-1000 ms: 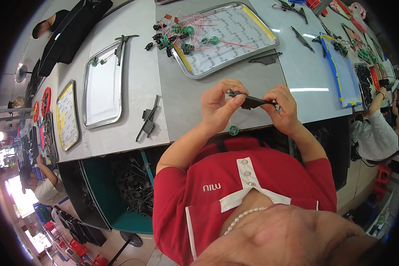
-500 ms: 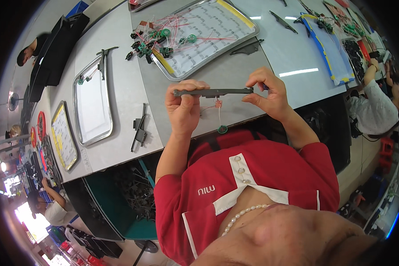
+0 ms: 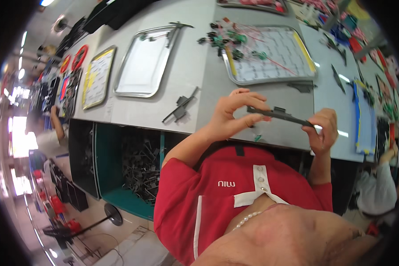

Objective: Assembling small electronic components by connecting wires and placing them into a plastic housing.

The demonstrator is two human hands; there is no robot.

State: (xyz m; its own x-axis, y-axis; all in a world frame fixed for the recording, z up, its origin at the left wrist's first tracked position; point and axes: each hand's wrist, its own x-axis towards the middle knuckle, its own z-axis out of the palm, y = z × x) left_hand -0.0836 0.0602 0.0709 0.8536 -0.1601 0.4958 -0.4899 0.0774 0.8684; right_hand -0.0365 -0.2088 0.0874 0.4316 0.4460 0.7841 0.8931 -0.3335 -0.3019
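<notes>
1. Currently, a slim dark grey bracket [image 3: 290, 117] is held over the near part of the grey worktable [image 3: 210, 116], slanting from between nine and ten o'clock down to between three and four.
2. It looks matte, long and narrow, its edge nearly straight; a small rectangular block [image 3: 279, 109] stands up on its twelve o'clock side.
3. The left hand [image 3: 236, 114] grips the bracket's nine o'clock end between thumb and fingers.
4. The right hand [image 3: 322, 131] pinches the three o'clock end, thumb below, fingers curled.
5. Just beyond six o'clock, toward seven, is a small green disc [image 3: 258, 138], blurred; whether it is wired to the bracket I cannot tell.
6. From the bracket, a metal-rimmed tray [image 3: 248, 83] is at twelve, a tangle of green-and-black wired components [image 3: 228, 43] on its left side.
7. A grey fin-shaped part [image 3: 301, 87] lies at one o'clock, touching or just beside that tray; a second bracket with a block [image 3: 181, 108] lies at nine.
8. A blue tray edged in yellow tape [image 3: 363, 117] is at three.
</notes>
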